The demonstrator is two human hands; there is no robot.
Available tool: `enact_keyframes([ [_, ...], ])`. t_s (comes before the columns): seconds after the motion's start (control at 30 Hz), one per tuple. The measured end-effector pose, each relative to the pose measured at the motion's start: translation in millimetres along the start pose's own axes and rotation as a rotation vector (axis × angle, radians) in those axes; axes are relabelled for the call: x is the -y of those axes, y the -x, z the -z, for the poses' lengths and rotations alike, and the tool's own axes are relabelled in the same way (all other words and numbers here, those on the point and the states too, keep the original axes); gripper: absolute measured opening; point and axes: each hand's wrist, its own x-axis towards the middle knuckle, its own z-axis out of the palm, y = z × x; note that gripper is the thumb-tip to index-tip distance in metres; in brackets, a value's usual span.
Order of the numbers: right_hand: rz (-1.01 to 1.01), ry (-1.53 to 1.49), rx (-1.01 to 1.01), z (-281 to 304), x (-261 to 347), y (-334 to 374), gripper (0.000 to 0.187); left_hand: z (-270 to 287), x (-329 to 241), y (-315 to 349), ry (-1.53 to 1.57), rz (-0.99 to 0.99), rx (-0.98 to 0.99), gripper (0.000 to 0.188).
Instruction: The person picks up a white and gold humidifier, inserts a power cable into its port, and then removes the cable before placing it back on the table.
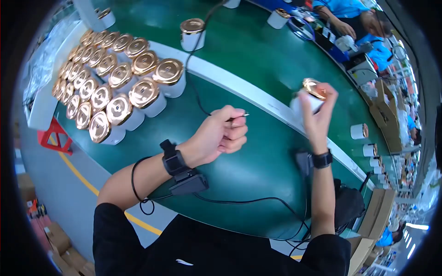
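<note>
My left hand (pixel 221 135) is closed around the end of a thin black cable (pixel 197 94), and a small metal tip (pixel 246 115) pokes out past the thumb and forefinger. My right hand (pixel 318 122) grips a white cylindrical unit with a shiny copper-gold top (pixel 311 84), tilted and raised above the white rail. Its lower part is slightly blurred. Many similar units (pixel 120 109) stand in tight rows at the left, gold tops up. Another unit (pixel 192 39) stands alone beyond the rail.
A white rail (pixel 235 83) crosses the green table (pixel 258 170). More units (pixel 359 131) line the far right side. Black cables (pixel 248 201) trail from the wrist devices. Cardboard boxes (pixel 386 108) sit at right, a red stand (pixel 55 136) at left. Co-workers (pixel 343 16) sit at the far right.
</note>
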Motion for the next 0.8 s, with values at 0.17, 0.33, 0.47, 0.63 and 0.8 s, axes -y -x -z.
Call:
enact_keyframes([
  [0.17, -0.145, 0.594, -0.125, 137.9, -104.6, -18.4, 0.039, -14.4, -1.0, -6.9, -0.135, -0.040, -0.147, 0.037],
  [0.33, 0.058, 1.600, -0.085, 133.7, -97.4, -44.9, 0.042, -5.4, -4.3, -6.5, -0.158, 0.020, -0.073, 0.039],
  [0.47, -0.173, 0.515, 0.034, 26.5, -68.6, -145.8, 0.065, -2.9, -6.2, -2.9, -0.161, 0.020, -0.064, 0.039],
  [0.63, -0.047, 0.331, -0.167, -85.0, -168.7, -237.3, 0.077, -2.8, -5.3, -8.6, -0.215, -0.002, -0.018, 0.039],
  [0.8, -0.250, -0.244, -0.101, -97.0, -128.5, -234.0, 0.062, -11.0, -3.4, -7.5, -0.199, -0.044, -0.049, 0.039],
])
